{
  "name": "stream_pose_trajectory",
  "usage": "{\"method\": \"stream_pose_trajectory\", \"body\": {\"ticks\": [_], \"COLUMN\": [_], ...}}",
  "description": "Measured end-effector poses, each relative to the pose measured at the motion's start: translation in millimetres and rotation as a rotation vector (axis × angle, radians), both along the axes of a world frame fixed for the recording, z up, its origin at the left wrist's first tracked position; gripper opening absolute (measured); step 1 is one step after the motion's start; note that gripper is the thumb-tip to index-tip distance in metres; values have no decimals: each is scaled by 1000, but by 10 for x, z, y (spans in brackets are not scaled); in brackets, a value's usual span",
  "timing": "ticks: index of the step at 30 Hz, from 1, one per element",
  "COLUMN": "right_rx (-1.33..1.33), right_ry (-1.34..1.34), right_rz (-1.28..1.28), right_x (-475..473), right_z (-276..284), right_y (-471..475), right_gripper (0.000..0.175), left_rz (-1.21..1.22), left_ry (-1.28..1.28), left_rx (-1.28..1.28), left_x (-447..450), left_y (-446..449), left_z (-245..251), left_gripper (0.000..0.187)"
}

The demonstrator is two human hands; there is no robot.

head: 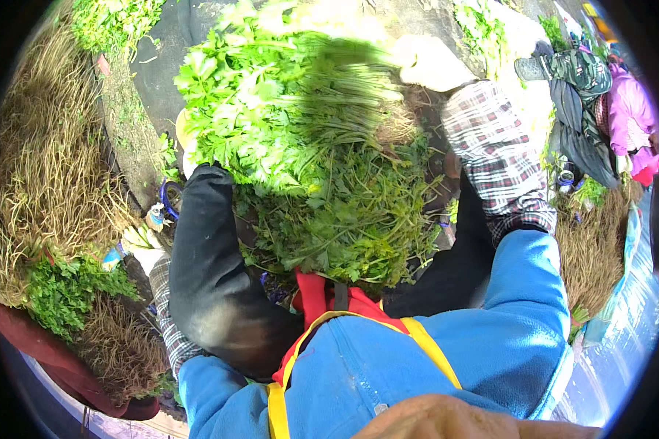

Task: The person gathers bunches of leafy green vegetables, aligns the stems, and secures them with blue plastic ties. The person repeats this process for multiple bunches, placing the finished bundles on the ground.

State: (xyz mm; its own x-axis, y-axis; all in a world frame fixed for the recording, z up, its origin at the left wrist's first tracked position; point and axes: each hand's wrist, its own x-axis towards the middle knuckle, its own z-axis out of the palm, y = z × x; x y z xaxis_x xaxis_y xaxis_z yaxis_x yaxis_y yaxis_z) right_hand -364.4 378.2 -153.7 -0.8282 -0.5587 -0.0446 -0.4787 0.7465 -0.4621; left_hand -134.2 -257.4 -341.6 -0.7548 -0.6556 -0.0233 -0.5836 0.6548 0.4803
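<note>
Between my knees lies a heap of leafy green celery-like plants (263, 104), with leaves to the left and thin stalks and pale roots to the right. Beside the root end is my right hand (431, 63) in a pale glove, washed out by sunlight; its grip is unclear. My left hand (143, 252), also gloved, is low outside my left knee. It is beside a pile of plants with long brown roots (60, 164), and greenish strips show at its fingers. Whether it grips them is unclear. More loose greens (357, 219) lie in shade nearer my body.
A blue ring, apparently a tape roll (170, 198), rests by my left knee. Cut greens (77, 291) lie at the lower left beside a dark red cloth (60, 362). To the right, a co-worker in a purple jacket (629, 110) is near another root pile (590, 252).
</note>
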Motion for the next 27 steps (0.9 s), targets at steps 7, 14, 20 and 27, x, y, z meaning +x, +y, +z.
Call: {"method": "stream_pose_trajectory", "body": {"ticks": [7, 14, 20, 27], "right_rx": [-609, -1079, -1091, -1036], "right_ry": [-564, -639, -717, -707], "right_rz": [-192, -377, -344, -341], "right_x": [152, 1005, 1476, 2051], "right_z": [677, 834, 1247, 1645], "right_y": [284, 192, -3, -319], "right_gripper": [35, 31, 26, 28], "left_rz": [-16, -130, -886, -713], "left_ry": [-66, 229, 271, -200], "left_rx": [-6, 152, 875, 704], "left_x": [85, -71, -524, -1325], "left_y": [-181, 228, 2141, 3348], "left_z": [30, 1489, 2609, 1877], "left_gripper": [64, 60, 48, 135]}}
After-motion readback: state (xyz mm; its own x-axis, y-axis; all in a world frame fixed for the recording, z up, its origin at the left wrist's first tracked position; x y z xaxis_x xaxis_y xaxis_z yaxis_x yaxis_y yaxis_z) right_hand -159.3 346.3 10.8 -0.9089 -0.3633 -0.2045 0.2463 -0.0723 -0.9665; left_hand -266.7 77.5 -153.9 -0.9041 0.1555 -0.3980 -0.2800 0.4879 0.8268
